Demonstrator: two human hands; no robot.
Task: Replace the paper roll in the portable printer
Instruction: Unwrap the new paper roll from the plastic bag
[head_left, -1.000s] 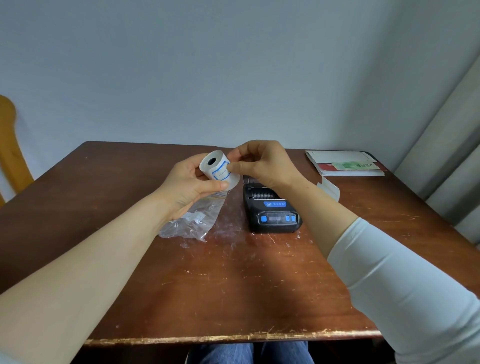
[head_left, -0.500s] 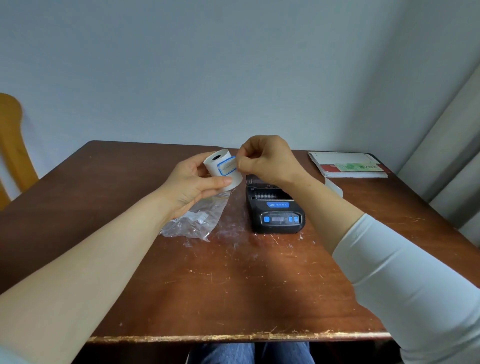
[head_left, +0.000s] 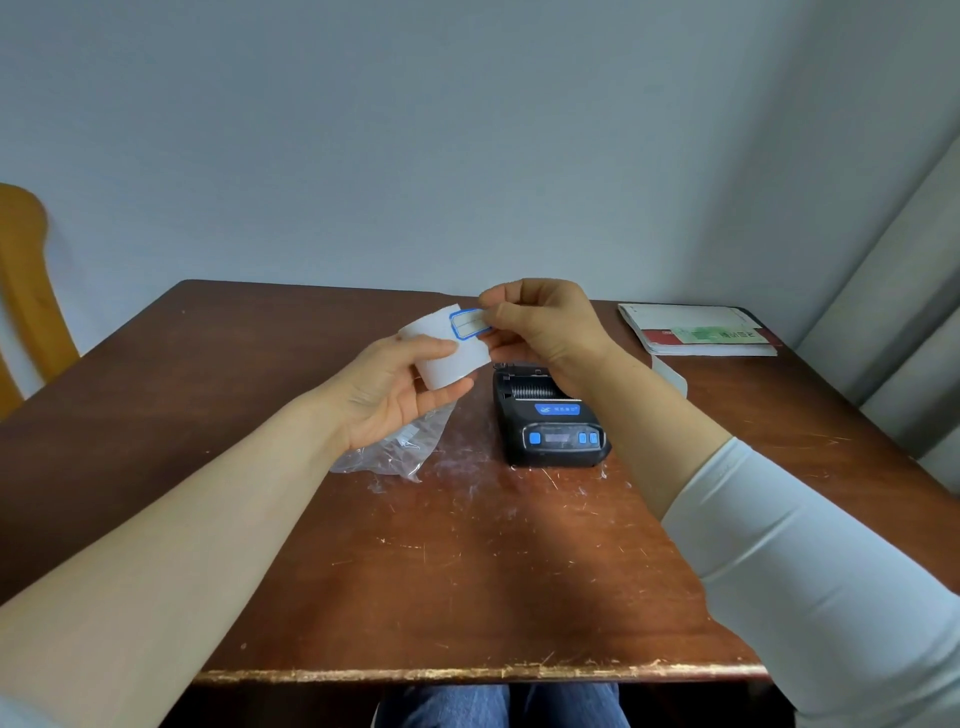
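Hands meet above the tabletop (head_left: 467, 571), just beyond and to the left of the portable printer (head_left: 550, 421), and both are busy with the white paper roll (head_left: 447, 353). From the head camera, the left hand (head_left: 389, 395) is curled around the roll, thumb across its near side and fingers underneath, holding it clear of the wood with one end tilted up and away. The right hand (head_left: 545, 325) comes in from above the printer's far end, its thumb and forefinger pinching the edge of a blue-bordered label (head_left: 470, 323) that lies on the roll's outer wrap; whether the label is lifted off the paper cannot be told. The printer is black with blue buttons on its near face, and a ribbed dark recess shows at its far end. Left of the printer, under the left wrist, a crumpled clear plastic bag (head_left: 395, 447) lies flat. Right of the printer, behind the right forearm, a curl of white paper strip (head_left: 670, 376) rests on the wood, and further right and back is a stack of booklets (head_left: 696, 332). A white sleeve (head_left: 805, 561) covers the right arm up to the forearm. Far to the left of the printer, a wooden chair (head_left: 26, 291) stands beside the tabletop.
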